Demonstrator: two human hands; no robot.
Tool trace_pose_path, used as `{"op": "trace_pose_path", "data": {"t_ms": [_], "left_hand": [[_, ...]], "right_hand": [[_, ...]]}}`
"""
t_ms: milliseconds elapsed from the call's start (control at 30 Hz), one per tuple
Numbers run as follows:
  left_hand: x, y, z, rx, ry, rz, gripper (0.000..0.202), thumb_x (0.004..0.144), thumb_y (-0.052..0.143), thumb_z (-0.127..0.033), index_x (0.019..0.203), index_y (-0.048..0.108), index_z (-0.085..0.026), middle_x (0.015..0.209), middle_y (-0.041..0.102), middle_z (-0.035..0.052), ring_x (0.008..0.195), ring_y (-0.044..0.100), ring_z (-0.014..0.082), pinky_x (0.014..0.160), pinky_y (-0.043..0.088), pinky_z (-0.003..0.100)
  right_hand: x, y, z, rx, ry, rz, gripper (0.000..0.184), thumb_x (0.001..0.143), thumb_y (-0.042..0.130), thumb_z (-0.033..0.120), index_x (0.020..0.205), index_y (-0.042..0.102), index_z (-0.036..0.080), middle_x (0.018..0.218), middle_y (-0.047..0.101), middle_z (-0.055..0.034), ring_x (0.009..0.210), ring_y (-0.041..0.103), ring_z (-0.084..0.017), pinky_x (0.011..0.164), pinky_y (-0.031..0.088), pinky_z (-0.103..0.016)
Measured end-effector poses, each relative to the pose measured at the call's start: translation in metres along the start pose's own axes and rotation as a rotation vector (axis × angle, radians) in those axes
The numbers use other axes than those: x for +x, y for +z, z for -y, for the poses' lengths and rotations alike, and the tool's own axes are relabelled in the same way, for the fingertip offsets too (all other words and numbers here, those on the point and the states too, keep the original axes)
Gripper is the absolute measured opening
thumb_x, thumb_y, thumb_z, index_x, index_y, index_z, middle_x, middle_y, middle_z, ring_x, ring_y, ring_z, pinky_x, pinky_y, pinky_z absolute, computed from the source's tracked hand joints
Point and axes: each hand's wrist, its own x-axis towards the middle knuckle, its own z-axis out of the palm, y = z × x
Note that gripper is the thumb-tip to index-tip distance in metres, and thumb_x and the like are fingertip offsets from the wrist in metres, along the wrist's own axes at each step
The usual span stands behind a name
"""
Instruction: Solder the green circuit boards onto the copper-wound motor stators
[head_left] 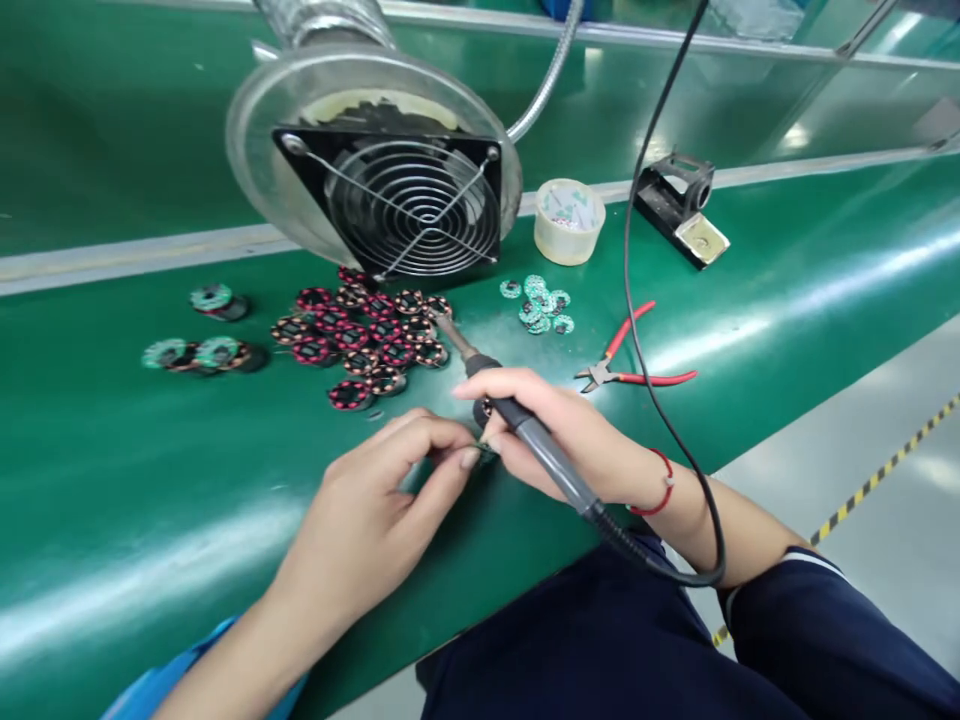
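My right hand [559, 430] is closed around the grey handle of a soldering iron [525, 425], whose tip points up-left toward a cluster of small round coil parts [364, 335]. A small dark round part shows between its fingers near the iron. My left hand [375, 500] pinches something small and thin at its fingertips, right against my right hand; I cannot make out what it is. Both hands rest on the green bench mat [112, 480]. The iron's black cable [660, 400] loops past my right wrist and runs up to the back.
A fume-extractor fan [412, 205] on a flexible hose stands behind the coils. Three coil parts with green boards [202, 345] lie at left, small green round boards [541, 305] right of the fan, a tape roll [568, 220], an iron stand [681, 210], red-handled cutters [634, 365].
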Motion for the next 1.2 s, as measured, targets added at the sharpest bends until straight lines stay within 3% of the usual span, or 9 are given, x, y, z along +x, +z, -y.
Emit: {"op": "trace_pose_path", "data": {"t_ms": [133,300,600,867,1000,1067,1133,1200], "left_hand": [[0.001,0.000,-0.003,-0.066,-0.122,-0.024,0.016,0.102,0.061,-0.027,0.086,0.067,-0.028,0.072,0.067,-0.0085,0.062,0.061,0.0118,0.060,0.046,0.024],[0.005,-0.001,-0.007,-0.084,-0.183,-0.026,0.020,0.098,0.058,-0.027,0.081,0.068,-0.026,0.068,0.065,-0.0084,0.059,0.057,0.0103,0.058,0.043,0.023],[0.007,-0.001,-0.011,-0.093,-0.204,0.025,0.022,0.094,0.057,-0.027,0.075,0.066,-0.023,0.065,0.062,-0.0070,0.056,0.055,0.0099,0.057,0.042,0.023],[0.008,0.005,-0.006,-0.273,-0.331,0.057,0.026,0.095,0.057,-0.036,0.075,0.067,-0.024,0.063,0.062,-0.0056,0.057,0.054,0.0116,0.055,0.042,0.023],[0.010,0.006,-0.006,-0.387,-0.453,0.059,0.029,0.091,0.060,-0.045,0.074,0.065,-0.023,0.064,0.058,-0.0038,0.058,0.052,0.0131,0.054,0.040,0.024],[0.012,0.006,-0.006,-0.460,-0.522,0.060,0.029,0.087,0.061,-0.051,0.079,0.067,-0.023,0.066,0.058,-0.0028,0.061,0.053,0.0144,0.056,0.042,0.026],[0.014,0.006,-0.005,-0.518,-0.591,0.079,0.037,0.082,0.060,-0.056,0.090,0.072,-0.022,0.070,0.059,-0.0017,0.064,0.054,0.0162,0.059,0.044,0.028],[0.017,0.005,-0.006,-0.537,-0.650,0.119,0.048,0.078,0.059,-0.060,0.100,0.075,-0.021,0.071,0.060,-0.0010,0.064,0.053,0.0174,0.059,0.042,0.030]], "right_hand": [[0.000,0.000,0.003,0.273,0.045,-0.030,0.044,0.105,0.059,0.021,0.148,0.052,0.027,0.095,0.072,0.0052,0.086,0.073,-0.011,0.090,0.065,-0.028],[0.004,-0.001,0.009,0.417,0.075,-0.029,0.040,0.105,0.062,0.019,0.143,0.052,0.026,0.092,0.071,0.0066,0.083,0.071,-0.009,0.088,0.062,-0.025],[0.005,-0.004,0.011,0.198,0.006,-0.001,0.035,0.102,0.058,0.011,0.133,0.054,0.028,0.094,0.068,0.0063,0.081,0.070,-0.009,0.084,0.062,-0.023],[0.004,0.001,0.020,-0.130,-0.127,-0.121,0.039,0.099,0.054,0.005,0.133,0.053,0.025,0.118,0.079,-0.0034,0.105,0.079,-0.014,0.097,0.066,-0.028],[0.010,-0.024,0.010,-0.280,-0.064,-0.176,0.038,0.101,0.054,0.009,0.135,0.058,0.025,0.117,0.080,-0.0040,0.100,0.079,-0.016,0.094,0.066,-0.031],[0.020,-0.045,-0.007,-0.370,-0.020,-0.206,0.037,0.100,0.055,0.012,0.134,0.061,0.025,0.107,0.080,-0.0033,0.096,0.078,-0.019,0.092,0.066,-0.034],[0.031,-0.069,-0.029,-0.486,-0.015,-0.272,0.030,0.099,0.057,0.019,0.128,0.067,0.023,0.112,0.081,-0.0075,0.103,0.078,-0.024,0.100,0.064,-0.042],[0.040,-0.090,-0.048,-0.553,0.107,-0.258,0.029,0.096,0.061,0.023,0.123,0.070,0.022,0.102,0.081,-0.0075,0.095,0.078,-0.026,0.095,0.063,-0.044]]}}
